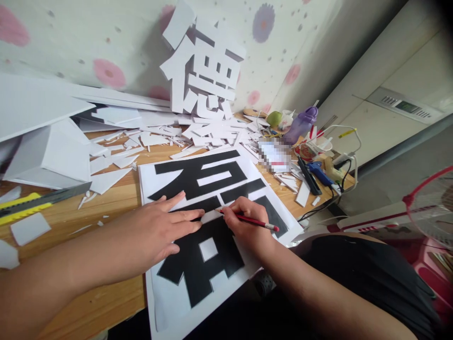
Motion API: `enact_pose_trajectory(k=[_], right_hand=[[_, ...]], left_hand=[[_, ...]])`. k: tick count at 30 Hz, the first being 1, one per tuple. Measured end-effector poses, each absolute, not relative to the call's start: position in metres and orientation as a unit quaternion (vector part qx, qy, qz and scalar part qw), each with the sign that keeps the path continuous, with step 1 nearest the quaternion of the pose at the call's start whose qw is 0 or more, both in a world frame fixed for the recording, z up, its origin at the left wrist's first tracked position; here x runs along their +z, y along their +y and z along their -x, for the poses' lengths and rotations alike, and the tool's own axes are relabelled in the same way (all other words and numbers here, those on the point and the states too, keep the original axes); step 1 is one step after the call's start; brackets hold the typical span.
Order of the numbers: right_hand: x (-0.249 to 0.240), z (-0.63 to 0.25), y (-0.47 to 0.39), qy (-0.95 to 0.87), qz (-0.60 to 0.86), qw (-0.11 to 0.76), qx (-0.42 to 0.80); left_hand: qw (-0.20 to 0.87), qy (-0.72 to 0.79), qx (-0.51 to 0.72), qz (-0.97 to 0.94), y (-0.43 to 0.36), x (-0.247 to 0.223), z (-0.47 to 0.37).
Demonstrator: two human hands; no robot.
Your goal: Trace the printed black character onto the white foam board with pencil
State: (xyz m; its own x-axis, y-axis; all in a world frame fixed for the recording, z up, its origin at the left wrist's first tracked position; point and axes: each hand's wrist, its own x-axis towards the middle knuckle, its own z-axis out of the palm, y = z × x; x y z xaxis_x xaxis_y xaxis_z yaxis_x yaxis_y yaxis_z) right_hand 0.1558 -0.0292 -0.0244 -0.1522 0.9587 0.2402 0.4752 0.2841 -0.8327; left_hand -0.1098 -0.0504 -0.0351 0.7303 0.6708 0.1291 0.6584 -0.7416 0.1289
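Observation:
My left hand (171,224) lies flat with fingers spread on a paper sheet printed with a bold black character (208,259). Under the paper is a white foam board (153,309) lying on the wooden table. In my right hand (247,224) is a red pencil (256,221), held in a writing grip. Its tip touches or nearly touches the sheet beside a white gap in the black shape, just right of my left fingertips. The right hand's side covers part of the print.
A white cut-out character (208,71) leans on the wall. White scraps (212,132) litter the table's (116,297) back. A yellow utility knife (31,208) lies left. A purple bottle (300,123), a blue glue gun (320,174) and cables stand right. A fan (435,203) is beyond.

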Motion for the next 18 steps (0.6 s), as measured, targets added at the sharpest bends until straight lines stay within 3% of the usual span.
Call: enact_pose_trajectory(k=[13, 18], right_hand=[[-0.031, -0.162, -0.022, -0.655, 0.54, 0.436, 0.299], [-0.028, -0.161, -0.018, -0.586, 0.544, 0.455, 0.391]], left_hand=[[-0.011, 0.341, 0.085, -0.936, -0.049, -0.036, 0.111], [-0.036, 0.374, 0.086, -0.923, -0.049, -0.032, 0.102]])
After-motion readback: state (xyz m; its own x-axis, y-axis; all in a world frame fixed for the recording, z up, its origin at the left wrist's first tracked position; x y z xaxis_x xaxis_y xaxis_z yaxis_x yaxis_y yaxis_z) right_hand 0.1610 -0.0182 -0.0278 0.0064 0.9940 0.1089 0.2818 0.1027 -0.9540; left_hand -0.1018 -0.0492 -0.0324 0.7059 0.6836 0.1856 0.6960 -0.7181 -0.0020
